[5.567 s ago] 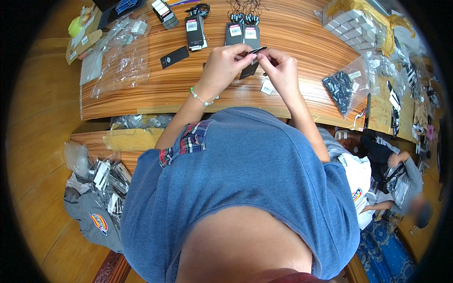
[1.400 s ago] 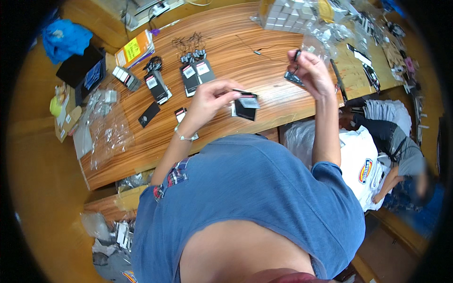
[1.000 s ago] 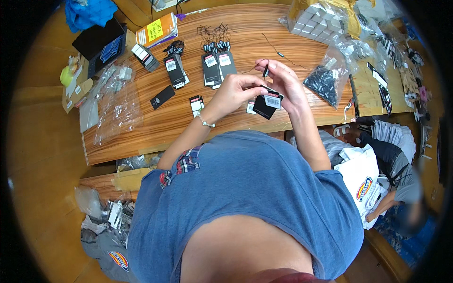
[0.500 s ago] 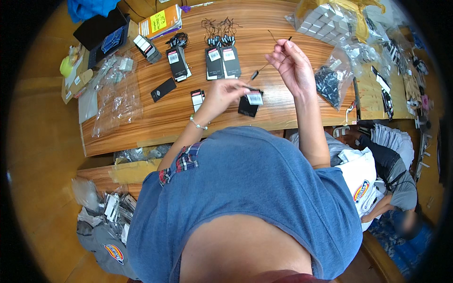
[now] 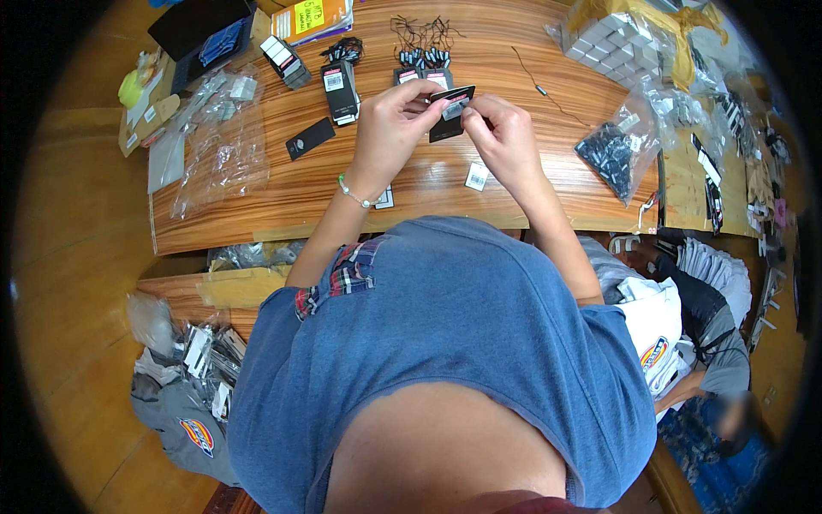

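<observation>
My left hand [image 5: 394, 124] pinches black hang tags [image 5: 447, 130] with a white barcode label, held above the table in front of me. My right hand [image 5: 507, 141] has its thumb and fingers closed at the right edge of the same tags. On the table to the right lies a dark tag string [image 5: 541, 89] with a small toggle. A white barcode card [image 5: 477, 176] rests just below the hands. Another tag [image 5: 385, 199] is partly hidden by my left wrist. Beyond the hands, strung tag stacks [image 5: 409, 75] are partly covered by my fingers.
Left of my hands are a single black tag [image 5: 310, 138], a tag stack [image 5: 339, 90] and clear plastic bags [image 5: 227, 163]. A bag of black strings [image 5: 612, 158] and a pack of small white boxes [image 5: 612, 47] stand right. A person [image 5: 723, 351] is at the lower right.
My right hand has let go of the string, which now lies on the table, and has come down and left to the tags. My left hand has raised the tags away from me.
</observation>
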### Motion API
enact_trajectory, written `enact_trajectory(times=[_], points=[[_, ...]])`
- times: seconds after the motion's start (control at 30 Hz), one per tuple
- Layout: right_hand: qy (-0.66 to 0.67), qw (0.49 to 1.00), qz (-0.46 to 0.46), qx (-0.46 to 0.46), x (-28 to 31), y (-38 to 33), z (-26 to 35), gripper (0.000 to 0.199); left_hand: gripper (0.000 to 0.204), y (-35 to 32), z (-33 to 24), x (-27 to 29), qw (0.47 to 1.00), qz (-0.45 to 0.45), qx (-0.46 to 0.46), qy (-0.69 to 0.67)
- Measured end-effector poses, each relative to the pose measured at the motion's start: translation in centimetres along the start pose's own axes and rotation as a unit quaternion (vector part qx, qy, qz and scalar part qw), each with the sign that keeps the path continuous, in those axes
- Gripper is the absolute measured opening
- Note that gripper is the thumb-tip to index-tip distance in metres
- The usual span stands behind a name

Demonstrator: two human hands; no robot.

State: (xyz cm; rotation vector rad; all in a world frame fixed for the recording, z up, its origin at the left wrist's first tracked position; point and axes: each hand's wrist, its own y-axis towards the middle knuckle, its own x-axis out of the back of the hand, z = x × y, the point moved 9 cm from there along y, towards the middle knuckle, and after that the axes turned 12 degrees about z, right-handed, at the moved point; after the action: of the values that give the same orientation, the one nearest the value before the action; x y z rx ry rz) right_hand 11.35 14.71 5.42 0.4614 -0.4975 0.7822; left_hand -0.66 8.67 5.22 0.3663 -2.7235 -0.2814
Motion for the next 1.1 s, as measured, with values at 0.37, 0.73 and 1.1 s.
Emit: enact_trajectory(times=[0.37,0.73,1.1], points=[[-0.043,0.999,-0.025,-0.008,0.1,0.0,0.0,0.016,0.012,0.1,-0.7,-0.7,1.0,0.022,-0.002,0.001],[-0.106,0.994,-0.022,0.032,-0.1,-0.1,0.4,0.013,0.012,0.2,-0.5,-0.9,0.999,0.037,0.004,0.027],[0.398,0.915,0.041,-0.056,-3.4,-0.2,-4.9,0.022,0.015,0.2,-1.6,-1.4,0.994,0.06,-0.022,0.086]])
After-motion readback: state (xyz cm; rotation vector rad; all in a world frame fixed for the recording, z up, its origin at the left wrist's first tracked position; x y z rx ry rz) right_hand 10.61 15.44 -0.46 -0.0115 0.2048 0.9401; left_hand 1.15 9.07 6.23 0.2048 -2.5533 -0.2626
